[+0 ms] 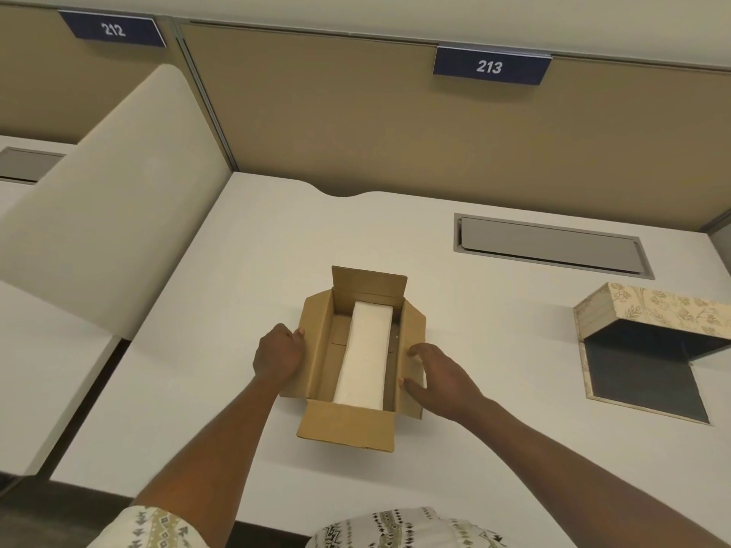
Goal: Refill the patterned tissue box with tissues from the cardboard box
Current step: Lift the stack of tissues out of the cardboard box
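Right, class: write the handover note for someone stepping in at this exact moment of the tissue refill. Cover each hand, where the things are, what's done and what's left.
Left hand: resting on the left flap of the cardboard box, holding nothing.
Right hand: open, fingers on the right flap, holding nothing.
Cardboard box: middle of the desk, all flaps folded out, white tissue stack still inside.
Patterned tissue box: far right on the desk, lid raised, dark inside, no tissues visible in it.
Done: both boxes opened.
Left: lift the stack out, place it in the patterned box, close its lid.
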Demonstrator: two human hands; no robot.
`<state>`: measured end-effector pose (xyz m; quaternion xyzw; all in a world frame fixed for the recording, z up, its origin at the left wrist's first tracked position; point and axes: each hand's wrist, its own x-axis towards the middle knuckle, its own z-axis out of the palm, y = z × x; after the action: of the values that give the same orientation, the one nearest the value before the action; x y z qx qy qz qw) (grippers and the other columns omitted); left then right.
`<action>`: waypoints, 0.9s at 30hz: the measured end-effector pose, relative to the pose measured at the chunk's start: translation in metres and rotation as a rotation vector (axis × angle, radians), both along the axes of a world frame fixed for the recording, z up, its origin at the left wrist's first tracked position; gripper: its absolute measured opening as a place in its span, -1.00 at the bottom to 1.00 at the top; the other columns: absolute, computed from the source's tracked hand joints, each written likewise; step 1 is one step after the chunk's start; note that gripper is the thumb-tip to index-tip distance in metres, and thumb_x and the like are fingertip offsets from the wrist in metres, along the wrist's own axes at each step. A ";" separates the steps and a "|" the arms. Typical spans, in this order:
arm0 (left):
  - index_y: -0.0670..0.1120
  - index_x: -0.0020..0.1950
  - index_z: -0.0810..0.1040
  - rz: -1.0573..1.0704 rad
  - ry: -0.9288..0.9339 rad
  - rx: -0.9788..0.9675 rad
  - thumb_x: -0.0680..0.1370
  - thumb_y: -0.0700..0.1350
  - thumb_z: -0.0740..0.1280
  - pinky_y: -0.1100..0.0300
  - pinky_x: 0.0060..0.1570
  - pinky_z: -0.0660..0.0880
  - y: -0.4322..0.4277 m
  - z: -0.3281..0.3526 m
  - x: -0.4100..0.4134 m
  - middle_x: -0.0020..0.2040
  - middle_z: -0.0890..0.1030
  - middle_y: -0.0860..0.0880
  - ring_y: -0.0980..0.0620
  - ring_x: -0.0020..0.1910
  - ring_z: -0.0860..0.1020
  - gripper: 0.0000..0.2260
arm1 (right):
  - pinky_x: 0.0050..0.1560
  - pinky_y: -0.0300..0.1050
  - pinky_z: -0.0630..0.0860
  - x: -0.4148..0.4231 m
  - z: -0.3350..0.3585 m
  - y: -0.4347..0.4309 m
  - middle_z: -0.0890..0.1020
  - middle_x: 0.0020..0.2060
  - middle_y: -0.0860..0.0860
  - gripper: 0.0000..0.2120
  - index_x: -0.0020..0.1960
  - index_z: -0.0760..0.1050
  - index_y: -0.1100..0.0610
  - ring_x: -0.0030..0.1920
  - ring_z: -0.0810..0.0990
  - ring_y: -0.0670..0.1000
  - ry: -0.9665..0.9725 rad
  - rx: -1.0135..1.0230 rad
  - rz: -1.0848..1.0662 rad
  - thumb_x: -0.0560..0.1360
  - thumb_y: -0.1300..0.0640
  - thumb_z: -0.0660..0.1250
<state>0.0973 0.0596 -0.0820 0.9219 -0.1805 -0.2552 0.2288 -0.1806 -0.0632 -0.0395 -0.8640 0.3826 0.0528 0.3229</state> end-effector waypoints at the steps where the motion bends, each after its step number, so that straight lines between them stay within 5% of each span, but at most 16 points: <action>1: -0.11 -0.10 0.47 0.003 -0.013 -0.001 0.62 0.07 0.25 0.07 -0.15 0.46 -0.001 0.000 0.000 -0.12 0.62 -0.09 -0.14 -0.10 0.57 -0.73 | 0.14 -0.05 0.52 0.000 0.001 0.000 0.44 0.38 -0.05 -0.47 0.41 0.35 0.08 0.21 0.55 0.02 0.004 -0.003 -0.008 0.54 -0.14 0.33; 7: -0.15 0.21 0.49 0.003 -0.128 -0.091 0.61 -0.09 0.29 0.00 -0.05 0.50 -0.002 0.012 0.000 0.15 0.55 -0.17 -0.20 0.06 0.58 -0.79 | 0.03 -0.06 0.52 0.005 0.014 0.003 0.47 0.31 -0.05 -0.54 0.36 0.41 0.06 0.24 0.51 0.03 -0.001 -0.158 -0.079 0.55 -0.14 0.31; 12: -0.18 0.29 0.48 -0.079 -0.287 -0.140 0.51 -0.27 0.32 -0.11 0.03 0.48 -0.007 0.022 -0.008 0.18 0.50 -0.24 -0.29 0.12 0.50 -0.66 | -0.06 -0.11 0.48 0.016 0.026 0.011 0.49 0.31 -0.05 -0.55 0.37 0.43 0.06 0.24 0.52 0.03 -0.056 -0.273 -0.086 0.56 -0.13 0.29; 19: -0.18 0.51 0.33 -0.424 -0.643 -0.257 0.51 -0.15 0.37 -0.13 0.43 0.33 -0.011 0.040 -0.038 0.49 0.33 -0.25 -0.23 0.49 0.28 -0.43 | 0.11 -0.08 0.55 0.037 0.036 0.025 0.50 0.35 -0.06 -0.51 0.42 0.38 0.04 0.22 0.56 -0.01 -0.282 -0.049 -0.175 0.57 -0.15 0.30; 23: -0.13 0.48 0.36 -0.501 -0.475 -0.310 0.55 -0.07 0.39 0.03 0.32 0.44 -0.014 0.035 -0.063 0.47 0.38 -0.17 -0.14 0.44 0.36 -0.47 | 0.25 -0.14 0.44 0.052 0.038 0.036 0.44 0.45 -0.03 -0.46 0.48 0.31 0.03 0.42 0.43 0.02 -0.350 0.260 -0.327 0.58 -0.12 0.32; 27: -0.13 0.50 0.34 -0.357 -0.018 -0.229 0.63 0.05 0.30 0.17 0.20 0.39 -0.021 0.029 -0.083 0.46 0.42 -0.13 -0.11 0.38 0.44 -0.50 | 0.40 0.03 0.33 0.067 0.037 0.041 0.26 0.56 0.01 -0.38 0.57 0.15 -0.06 0.52 0.29 0.08 -0.305 0.660 -0.553 0.59 -0.23 0.22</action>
<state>0.0148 0.0388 -0.0532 0.8456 -0.3707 -0.2613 0.2817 -0.1136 -0.0220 -0.0023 -0.5783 0.5096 -0.0440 0.6356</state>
